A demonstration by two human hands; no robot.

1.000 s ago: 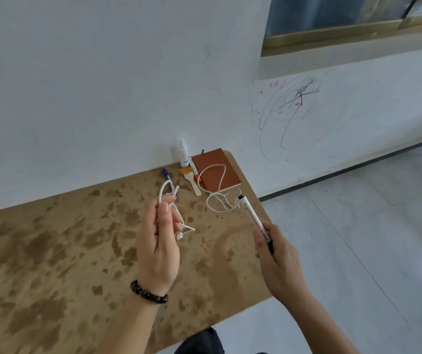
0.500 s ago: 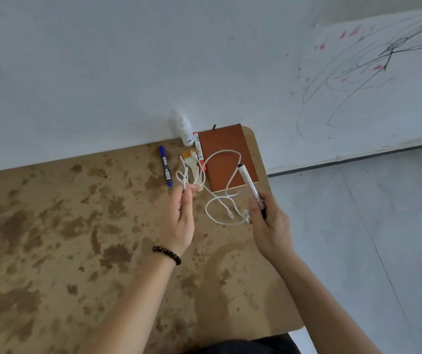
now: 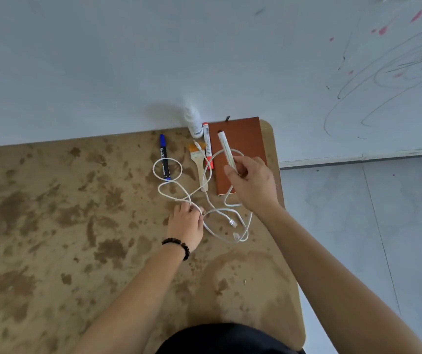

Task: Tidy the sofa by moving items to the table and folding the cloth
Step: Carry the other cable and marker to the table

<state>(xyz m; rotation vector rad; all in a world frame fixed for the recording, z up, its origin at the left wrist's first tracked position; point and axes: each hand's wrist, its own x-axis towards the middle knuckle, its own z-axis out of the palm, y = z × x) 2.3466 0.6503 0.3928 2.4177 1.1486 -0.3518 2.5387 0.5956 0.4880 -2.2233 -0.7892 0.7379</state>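
Head camera, looking down: a person's two hands work apart over the far right corner of a brown, stained table [image 3: 51,226] set against a white wall [image 3: 102,60]. The left hand [image 3: 185,223], a dark bead bracelet [image 3: 176,245] on its wrist, rests on the tabletop with its fingers curled round a white cable [image 3: 159,191]. The cable lies in loose loops across the table, one loop crossing a blue marker [image 3: 163,159], another reaching onto a brown notebook [image 3: 248,139], and one plug [image 3: 231,222] lies free just right of the left hand. The right hand [image 3: 252,182] hovers over the notebook and pinches the lower end of a white marker [image 3: 226,152], which points away toward the wall. Between the blue marker and the notebook lie a small wooden brush [image 3: 199,167] and a red marker [image 3: 208,146], side by side. A white bottle [image 3: 193,122] stands at the wall just behind them. Scribbled lines and red marks show on the wall at right, above a grey tiled floor [image 3: 358,226]
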